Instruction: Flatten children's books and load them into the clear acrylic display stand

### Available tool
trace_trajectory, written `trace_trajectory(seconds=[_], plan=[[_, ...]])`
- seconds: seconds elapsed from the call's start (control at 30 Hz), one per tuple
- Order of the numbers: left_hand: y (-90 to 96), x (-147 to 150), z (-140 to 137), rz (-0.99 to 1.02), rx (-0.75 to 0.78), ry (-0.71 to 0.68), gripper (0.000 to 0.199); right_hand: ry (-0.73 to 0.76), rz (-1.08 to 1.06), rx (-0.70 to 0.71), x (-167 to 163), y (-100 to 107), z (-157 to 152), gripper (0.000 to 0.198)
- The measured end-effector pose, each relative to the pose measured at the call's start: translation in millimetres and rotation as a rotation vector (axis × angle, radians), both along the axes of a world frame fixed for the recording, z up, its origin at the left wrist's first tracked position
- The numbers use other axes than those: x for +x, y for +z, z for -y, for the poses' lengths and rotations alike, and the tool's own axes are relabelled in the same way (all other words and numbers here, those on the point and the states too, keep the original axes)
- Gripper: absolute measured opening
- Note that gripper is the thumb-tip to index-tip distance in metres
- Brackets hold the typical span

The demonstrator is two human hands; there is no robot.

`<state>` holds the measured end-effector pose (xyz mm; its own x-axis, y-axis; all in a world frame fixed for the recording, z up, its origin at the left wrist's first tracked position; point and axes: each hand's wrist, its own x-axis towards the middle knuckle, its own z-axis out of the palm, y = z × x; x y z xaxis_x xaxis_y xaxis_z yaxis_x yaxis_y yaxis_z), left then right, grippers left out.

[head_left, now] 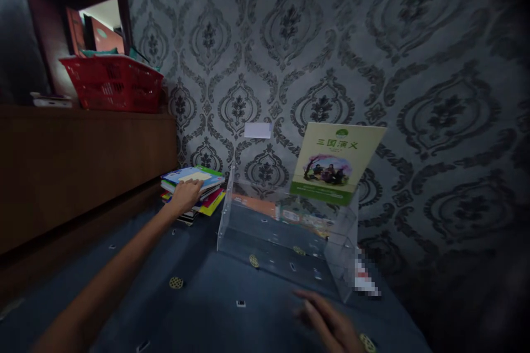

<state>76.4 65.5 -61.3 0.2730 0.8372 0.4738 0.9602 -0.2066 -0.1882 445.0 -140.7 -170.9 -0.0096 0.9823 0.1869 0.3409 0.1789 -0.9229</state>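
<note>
My left hand rests on the near side of a stack of books, its fingers stretched over the blue and pale top cover. It does not visibly grip any book. Right of the stack stands a clear acrylic book rack, its front facing me. A cream and green book with a picture of figures under a tree stands upright at the rack's back right. My right hand hovers low in front of the rack, slightly blurred, index finger extended and nothing visible in it.
A dark blue patterned cloth covers the surface. On the wooden cabinet at left sit a red plastic basket and a small pale object. Patterned wallpaper rises behind. A pixelated patch lies right of the rack.
</note>
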Motion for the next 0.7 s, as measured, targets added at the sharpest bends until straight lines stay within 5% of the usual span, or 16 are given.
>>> trace_trajectory(seconds=[0.2,0.37,0.53,0.7], plan=[[-23.4,-11,64,-0.041,0.054,-0.038,0.038,0.356,-0.534,-0.283,-137,36,-57,0.065],[-56.7,-19,115,-0.066,0.223,-0.143,0.04,0.47,-0.98,-0.543,-219,49,-104,0.043],[-95.1,-28,159,-0.046,0.199,-0.252,0.049,0.322,-0.967,-0.48,-250,24,-116,0.023],[-119.3,-47,181,0.072,-0.069,-0.464,0.072,0.296,-0.874,-0.567,-240,-13,-96,0.024]])
